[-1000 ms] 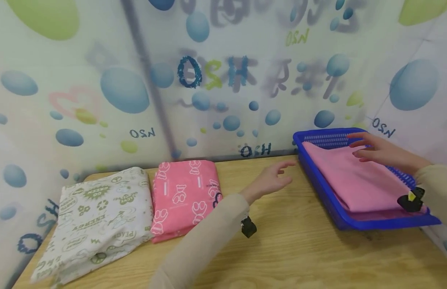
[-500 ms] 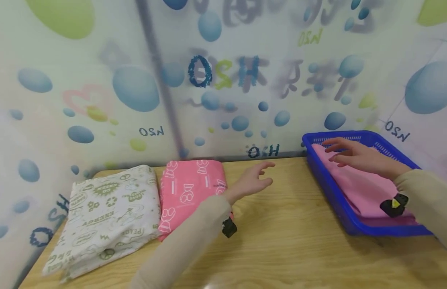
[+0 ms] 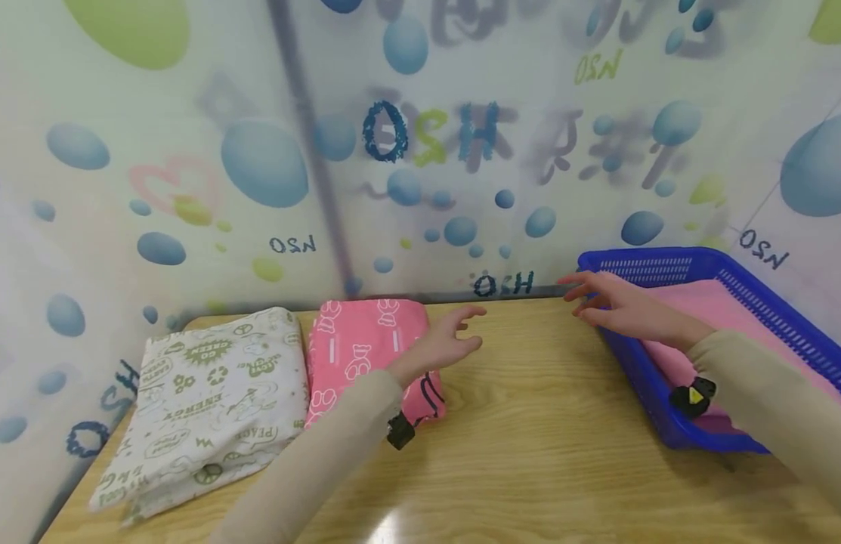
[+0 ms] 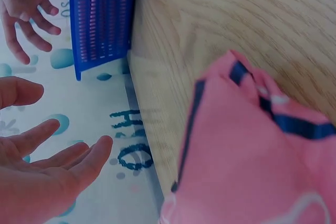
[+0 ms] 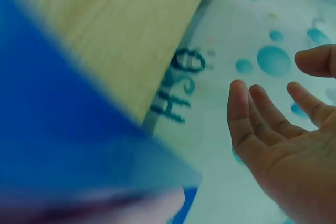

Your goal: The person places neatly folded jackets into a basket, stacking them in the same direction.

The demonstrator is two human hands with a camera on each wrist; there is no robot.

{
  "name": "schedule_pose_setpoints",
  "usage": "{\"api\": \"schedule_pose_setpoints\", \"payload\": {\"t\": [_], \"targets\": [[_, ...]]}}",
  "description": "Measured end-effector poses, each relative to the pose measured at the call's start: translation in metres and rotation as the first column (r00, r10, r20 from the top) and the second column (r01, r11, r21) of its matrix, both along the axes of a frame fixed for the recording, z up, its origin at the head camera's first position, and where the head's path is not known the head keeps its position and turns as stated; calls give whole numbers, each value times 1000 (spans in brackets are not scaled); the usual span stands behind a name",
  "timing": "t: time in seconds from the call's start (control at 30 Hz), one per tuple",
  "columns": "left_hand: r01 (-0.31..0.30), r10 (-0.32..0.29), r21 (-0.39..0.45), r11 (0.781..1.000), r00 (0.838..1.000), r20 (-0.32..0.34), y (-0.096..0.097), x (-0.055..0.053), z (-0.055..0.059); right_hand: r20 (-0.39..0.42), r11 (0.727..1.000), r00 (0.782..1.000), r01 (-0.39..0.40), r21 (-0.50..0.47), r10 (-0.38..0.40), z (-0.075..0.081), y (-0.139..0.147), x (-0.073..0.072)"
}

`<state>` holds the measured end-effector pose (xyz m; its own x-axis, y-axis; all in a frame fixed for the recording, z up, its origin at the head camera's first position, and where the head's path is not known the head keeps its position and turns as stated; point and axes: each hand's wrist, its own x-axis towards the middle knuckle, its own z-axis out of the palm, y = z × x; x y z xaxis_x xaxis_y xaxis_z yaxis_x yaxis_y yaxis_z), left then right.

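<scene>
My left hand [image 3: 437,346], its fingers loosely bent and holding nothing, hovers over the right side of a folded pink cloth [image 3: 360,332] printed with white bear figures. In the left wrist view, dark blue stripes show on the corner of that pink cloth [image 4: 252,145]. My right hand [image 3: 620,308] is in the air over the left rim of a blue plastic basket [image 3: 639,387], fingers spread and bare. Inside the basket lies a plain light pink cloth [image 3: 722,306], partly hidden by the right forearm. The right wrist view shows the right hand [image 5: 289,135] with nothing in it.
Left of the pink cloth lies a folded white cloth [image 3: 223,400] with green print. Both rest on a wooden table [image 3: 529,453]. A printed curtain [image 3: 461,189] with blue bubbles hangs right behind the table's back edge. Each wrist carries a small black camera [image 3: 400,431].
Both hands have moved left: the right from above the basket's cloth to its left rim, the left back over the folded pink cloth. The view has turned slightly right, then left the cloths unmoved.
</scene>
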<state>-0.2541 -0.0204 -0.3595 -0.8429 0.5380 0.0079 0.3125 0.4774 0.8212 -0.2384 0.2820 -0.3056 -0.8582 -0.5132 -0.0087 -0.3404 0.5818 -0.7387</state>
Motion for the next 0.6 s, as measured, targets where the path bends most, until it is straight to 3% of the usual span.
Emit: {"api": "schedule_pose_setpoints", "payload": {"t": [0.27, 0.6], "targets": [[-6, 6, -7, 1000, 1000, 15, -25, 3, 0, 61, 999, 997, -42, -2, 42, -11, -29, 5], [-57, 56, -17, 998, 998, -22, -53, 11, -3, 0, 987, 989, -150, -53, 150, -28, -69, 7]]}}
